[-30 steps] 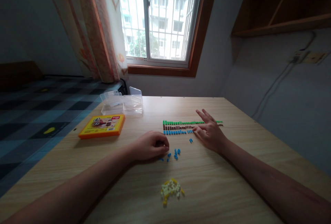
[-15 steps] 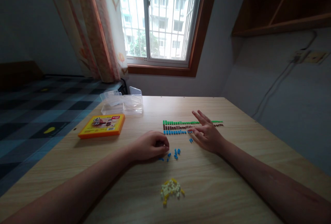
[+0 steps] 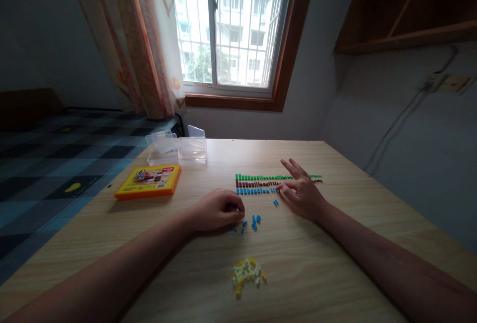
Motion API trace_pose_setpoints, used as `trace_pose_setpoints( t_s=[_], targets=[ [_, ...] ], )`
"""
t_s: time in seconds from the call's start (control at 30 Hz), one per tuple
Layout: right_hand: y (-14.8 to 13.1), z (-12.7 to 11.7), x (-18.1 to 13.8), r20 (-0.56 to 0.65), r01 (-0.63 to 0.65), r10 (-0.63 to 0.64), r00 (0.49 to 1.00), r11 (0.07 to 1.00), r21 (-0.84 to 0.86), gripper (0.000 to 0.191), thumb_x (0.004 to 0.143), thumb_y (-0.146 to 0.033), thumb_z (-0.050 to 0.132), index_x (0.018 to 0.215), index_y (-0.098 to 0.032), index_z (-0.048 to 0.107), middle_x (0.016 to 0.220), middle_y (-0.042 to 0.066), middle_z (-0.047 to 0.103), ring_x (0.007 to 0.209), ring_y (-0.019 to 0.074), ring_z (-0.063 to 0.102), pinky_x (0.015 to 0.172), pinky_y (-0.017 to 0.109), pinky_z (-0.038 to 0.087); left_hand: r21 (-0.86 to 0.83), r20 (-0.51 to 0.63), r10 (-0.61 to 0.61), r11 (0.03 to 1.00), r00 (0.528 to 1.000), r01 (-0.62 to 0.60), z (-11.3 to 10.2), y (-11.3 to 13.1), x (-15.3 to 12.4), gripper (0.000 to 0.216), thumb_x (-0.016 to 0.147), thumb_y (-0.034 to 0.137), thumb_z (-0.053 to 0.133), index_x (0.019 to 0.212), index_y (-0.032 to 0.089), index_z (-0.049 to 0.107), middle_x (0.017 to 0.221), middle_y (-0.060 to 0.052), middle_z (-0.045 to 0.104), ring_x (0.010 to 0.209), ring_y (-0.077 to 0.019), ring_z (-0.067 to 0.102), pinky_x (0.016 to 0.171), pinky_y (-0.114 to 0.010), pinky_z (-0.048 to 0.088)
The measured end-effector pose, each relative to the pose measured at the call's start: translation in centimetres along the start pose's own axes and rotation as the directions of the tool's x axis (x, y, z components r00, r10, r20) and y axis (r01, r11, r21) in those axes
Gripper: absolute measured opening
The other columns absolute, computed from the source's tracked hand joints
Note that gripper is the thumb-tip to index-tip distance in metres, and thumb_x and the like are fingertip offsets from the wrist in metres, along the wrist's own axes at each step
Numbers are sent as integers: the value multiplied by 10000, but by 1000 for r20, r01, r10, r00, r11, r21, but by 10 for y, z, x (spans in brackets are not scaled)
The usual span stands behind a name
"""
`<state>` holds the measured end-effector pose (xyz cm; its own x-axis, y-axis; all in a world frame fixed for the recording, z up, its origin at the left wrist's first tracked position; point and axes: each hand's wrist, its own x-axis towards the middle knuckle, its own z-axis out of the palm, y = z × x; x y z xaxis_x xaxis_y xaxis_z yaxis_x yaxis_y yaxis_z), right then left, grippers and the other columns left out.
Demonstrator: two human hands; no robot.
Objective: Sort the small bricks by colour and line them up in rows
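Observation:
Three rows of tiny toy bricks run across the table: a green row (image 3: 257, 178) farthest off, a brown row (image 3: 255, 184), and a blue row (image 3: 253, 191) nearest me. At the right end of the blue row, my right hand (image 3: 303, 194) pinches a small blue brick between thumb and forefinger, its other fingers raised over the farther rows. My left hand (image 3: 218, 209) rests curled on the table; whatever is inside its fingers is hidden. Beside it lie loose blue bricks (image 3: 255, 221), and a couple more blue bricks (image 3: 276, 203) sit below the row.
Closer to me is a pile of yellow and cream bricks (image 3: 246, 274). On the left lie an orange-yellow box (image 3: 149, 182) and, behind it, clear plastic trays (image 3: 179, 151). The wooden table (image 3: 316, 273) stands below a window, with a bed (image 3: 74, 154) at its left.
My right hand has shifted slightly to the right along the blue row, its thumb and forefinger closer together at the row's end. My left hand stays in place.

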<state>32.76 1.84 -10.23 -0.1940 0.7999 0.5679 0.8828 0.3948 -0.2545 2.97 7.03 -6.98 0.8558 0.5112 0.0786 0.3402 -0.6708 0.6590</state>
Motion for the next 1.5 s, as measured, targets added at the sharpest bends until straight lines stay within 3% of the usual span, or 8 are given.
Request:
trace_pose_setpoints(
  t_s=[1.03, 1.17, 1.33, 1.5],
  targets=[
    [-1, 3, -1, 38, 69, -70, 997, 997, 18, 250, 915, -267, 570, 950, -266, 817, 1613, 35, 312, 1490, 363, 262, 1131, 608, 316, -7, -17, 14, 1000, 1000, -14, 0, 2, 0, 159, 820, 249, 603, 798, 143, 718, 717, -8, 625, 642, -116, 517, 595, -229, 377],
    [2, 3, -1, -6, 76, -76, 997, 997, 22, 272, 910, -239, 549, 967, -260, 814, 1604, 34, 337, 1487, 351, 273, 1141, 595, 313, -1, -11, 9, 1000, 1000, -9, 0, 2, 0, 157, 820, 248, 605, 805, 144, 721, 726, -10, 634, 644, -116, 518, 593, -228, 377],
    [5, -1, -1, -59, 124, -122, 991, 991, 48, 289, 899, -216, 531, 885, -245, 819, 1597, 23, 354, 1488, 334, 272, 1149, 569, 316, -4, -8, 10, 1000, 1000, -10, 0, 1, 0, 168, 830, 258, 604, 802, 142, 723, 722, -13, 638, 644, -117, 514, 597, -229, 378],
    [-2, -6, -2, 4, 246, -250, 968, 958, 150, 291, 875, -188, 535, 786, -246, 806, 1616, -29, 304, 1516, 316, 197, 1169, 566, 286, -8, -5, 9, 1000, 1000, -9, 1, 0, 0, 165, 835, 256, 604, 805, 145, 723, 728, -15, 640, 658, -121, 522, 604, -231, 382]
  ],
)
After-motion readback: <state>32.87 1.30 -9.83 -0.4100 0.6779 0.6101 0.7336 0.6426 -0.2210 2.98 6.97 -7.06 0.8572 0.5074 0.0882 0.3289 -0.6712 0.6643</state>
